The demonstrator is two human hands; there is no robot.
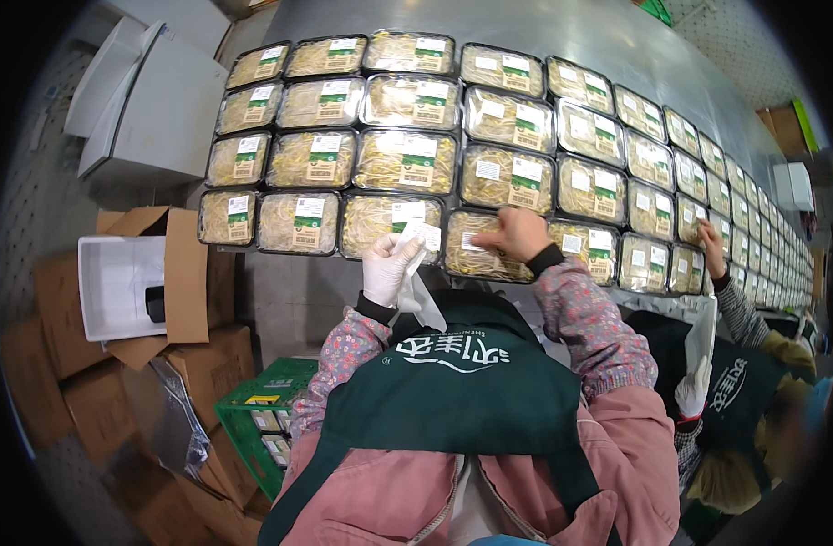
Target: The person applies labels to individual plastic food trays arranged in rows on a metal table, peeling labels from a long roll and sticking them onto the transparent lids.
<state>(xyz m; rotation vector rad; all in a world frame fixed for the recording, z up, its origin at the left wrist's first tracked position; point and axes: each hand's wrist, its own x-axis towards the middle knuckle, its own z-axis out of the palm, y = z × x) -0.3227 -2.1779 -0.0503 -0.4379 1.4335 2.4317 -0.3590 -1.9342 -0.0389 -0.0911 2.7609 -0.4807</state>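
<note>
My left hand (389, 271), in a white glove, is closed on a strip of white labels (422, 296), whose loose end hangs over my dark green apron (453, 391). Bare and with its fingers curled in, my right hand (524, 235) rests over a clear-topped black tray of bean sprouts (485, 262) in the nearest row. Its thumb reaches to a small white label (471, 240) on that tray's film. Left of this tray lies another sprout tray (362, 226), partly covered by my left hand. A small white label also marks the sprout tray (588, 247) to the right.
Rows of sprout trays (412, 100) cover the metal table (344, 16). At right, a co-worker's hand (711, 246) touches a tray; their gloved hand (694, 387) holds white sheets. Cardboard boxes (187, 273), a white foam box (98, 291) and a green crate (239, 409) stand left.
</note>
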